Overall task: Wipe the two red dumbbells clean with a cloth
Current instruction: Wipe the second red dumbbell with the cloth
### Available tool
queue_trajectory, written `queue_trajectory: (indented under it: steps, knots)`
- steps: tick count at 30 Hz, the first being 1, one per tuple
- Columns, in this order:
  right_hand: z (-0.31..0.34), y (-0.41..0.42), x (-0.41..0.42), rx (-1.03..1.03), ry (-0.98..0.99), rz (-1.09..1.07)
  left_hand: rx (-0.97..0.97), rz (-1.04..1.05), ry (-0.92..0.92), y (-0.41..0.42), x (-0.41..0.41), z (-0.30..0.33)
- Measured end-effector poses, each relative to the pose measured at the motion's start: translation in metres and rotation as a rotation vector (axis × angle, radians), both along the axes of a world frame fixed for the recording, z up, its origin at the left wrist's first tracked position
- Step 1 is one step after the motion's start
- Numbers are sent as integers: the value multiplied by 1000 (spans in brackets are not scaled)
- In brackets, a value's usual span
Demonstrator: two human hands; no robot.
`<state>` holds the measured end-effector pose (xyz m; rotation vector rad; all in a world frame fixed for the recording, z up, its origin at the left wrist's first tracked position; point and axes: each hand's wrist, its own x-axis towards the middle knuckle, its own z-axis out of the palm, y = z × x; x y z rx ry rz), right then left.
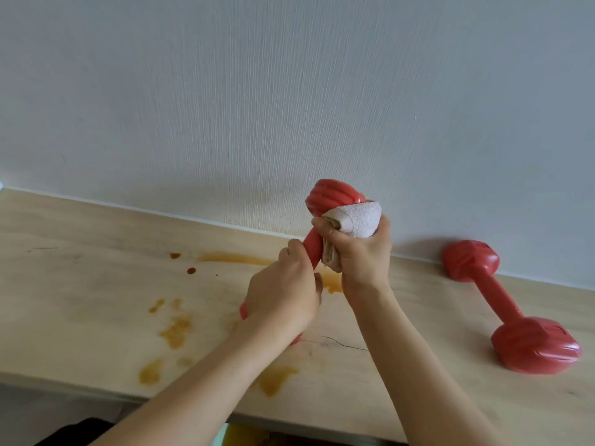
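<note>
1. The left hand [283, 284] is gripping the lower half of the held dumbbell [333, 196], fingers curled round its handle, keeping it tilted above the stained tabletop [96, 284].
2. The right hand [357, 252] is squeezing a white cloth [360, 220] round the handle just below the upper head.
3. The second dumbbell [502, 304] is lying on the tabletop, well to the right of the held dumbbell, near the wall [289, 91].
4. Both look rigid, heavy and smooth-coated, probably slippery when damp; the narrow handle seems the safest grip. The cloth is soft and conforming.
</note>
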<state>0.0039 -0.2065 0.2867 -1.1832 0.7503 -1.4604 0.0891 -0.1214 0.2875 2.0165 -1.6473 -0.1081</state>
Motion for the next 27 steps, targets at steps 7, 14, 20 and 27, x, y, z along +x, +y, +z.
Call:
queue_trajectory:
  steps: [7,14,20,27]
  knots:
    - [0,-3,-5,-15,-17,242,31,-97,175,-5,19,-3]
    - [3,-2,-11,88,-45,454,48,-381,611,-7,24,-9]
    - [6,6,-12,93,-16,341,99,-275,414,-4,31,-2]
    - [13,20,-7,73,14,291,-84,-52,182,12,6,-14]
